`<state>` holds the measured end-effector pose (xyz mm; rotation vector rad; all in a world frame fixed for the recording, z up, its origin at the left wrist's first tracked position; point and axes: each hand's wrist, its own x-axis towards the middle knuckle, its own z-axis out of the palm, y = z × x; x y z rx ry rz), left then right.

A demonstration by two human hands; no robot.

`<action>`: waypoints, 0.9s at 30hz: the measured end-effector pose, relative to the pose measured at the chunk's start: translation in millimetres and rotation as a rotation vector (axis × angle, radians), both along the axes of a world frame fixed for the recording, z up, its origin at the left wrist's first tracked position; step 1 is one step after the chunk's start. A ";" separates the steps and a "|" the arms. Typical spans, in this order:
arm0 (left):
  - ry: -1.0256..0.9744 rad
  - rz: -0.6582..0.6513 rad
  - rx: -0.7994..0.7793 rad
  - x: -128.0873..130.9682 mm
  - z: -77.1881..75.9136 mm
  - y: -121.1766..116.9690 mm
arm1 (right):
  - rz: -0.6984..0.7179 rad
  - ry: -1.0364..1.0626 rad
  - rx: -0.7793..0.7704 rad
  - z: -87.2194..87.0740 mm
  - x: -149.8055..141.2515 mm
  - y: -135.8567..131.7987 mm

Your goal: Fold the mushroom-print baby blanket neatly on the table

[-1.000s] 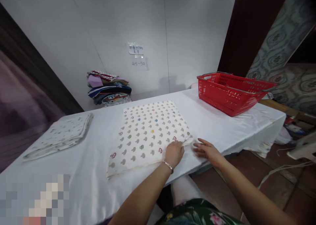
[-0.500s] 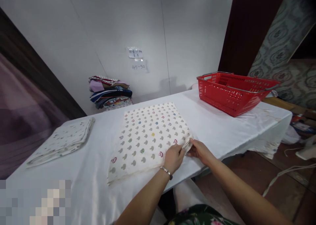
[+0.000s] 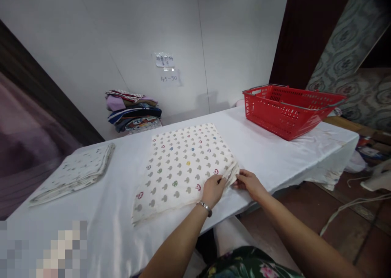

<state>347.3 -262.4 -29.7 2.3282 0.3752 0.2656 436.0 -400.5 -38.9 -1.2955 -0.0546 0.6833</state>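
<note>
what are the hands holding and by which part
The mushroom-print cloth, by its near right corner: the left hand and the right hand both grip it there.

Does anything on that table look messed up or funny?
One bit does: the mushroom-print cloth is rumpled at its near right corner, between the left hand and right hand, while the rest lies mostly flat. No spills show.

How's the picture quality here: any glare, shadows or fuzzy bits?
Head view: soft sheen streaks the white tablecloth, and a faint shadow falls on the wall; head view, left edge: the pink fabric looks blurry, and a pixelated patch masks the lower corner; head view, middle: the mushroom-print cloth looks fairly sharp.
</note>
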 end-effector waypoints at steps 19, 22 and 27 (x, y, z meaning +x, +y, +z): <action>-0.163 -0.127 0.504 14.1 4.5 -10.3 | 0.048 -0.075 0.045 -4.3 -1.6 0.2; -0.164 -0.043 0.370 15.7 1.6 -11.2 | 0.053 -0.084 0.036 -6.9 -0.6 1.0; -0.164 -0.025 0.234 21.3 -2.1 -15.1 | 0.058 -0.102 0.049 -8.9 -0.1 1.6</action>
